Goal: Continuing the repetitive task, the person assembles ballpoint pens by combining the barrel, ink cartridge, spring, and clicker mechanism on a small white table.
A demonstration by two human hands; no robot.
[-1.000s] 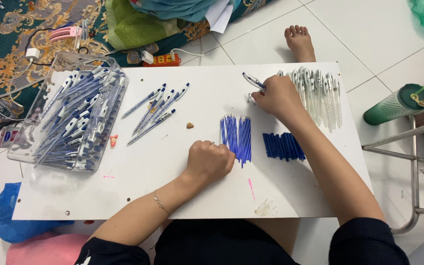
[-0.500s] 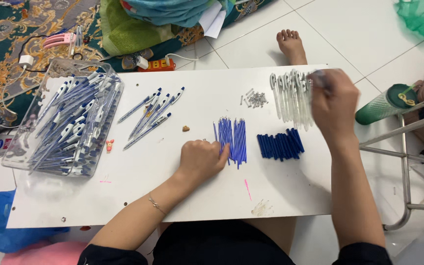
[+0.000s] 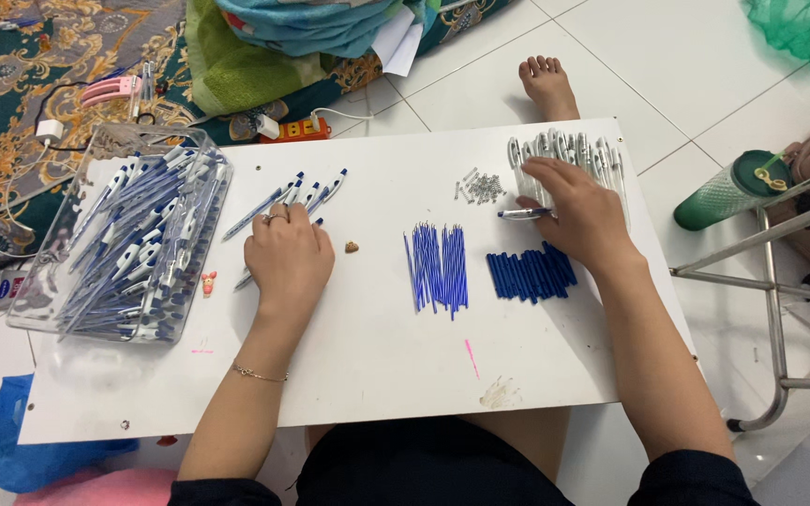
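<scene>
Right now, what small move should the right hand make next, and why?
Probably lift the barrel that the right hand pinches and bring it toward the refills. The hand sits on the row of clear barrels with one drawn out, and the refills lie just beside it.

Your left fingers (image 3: 278, 225) rest on loose pens (image 3: 288, 199); refills (image 3: 437, 266) lie between your hands; barrels (image 3: 569, 150) lie beyond your right fingers (image 3: 541, 178).

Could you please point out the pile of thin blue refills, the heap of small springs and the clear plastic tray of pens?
Thin blue refills (image 3: 437, 265): head view, middle of the pile.
Small springs (image 3: 483, 186): head view, centre of the heap.
Clear plastic tray (image 3: 206, 245): head view, its right wall.
</scene>
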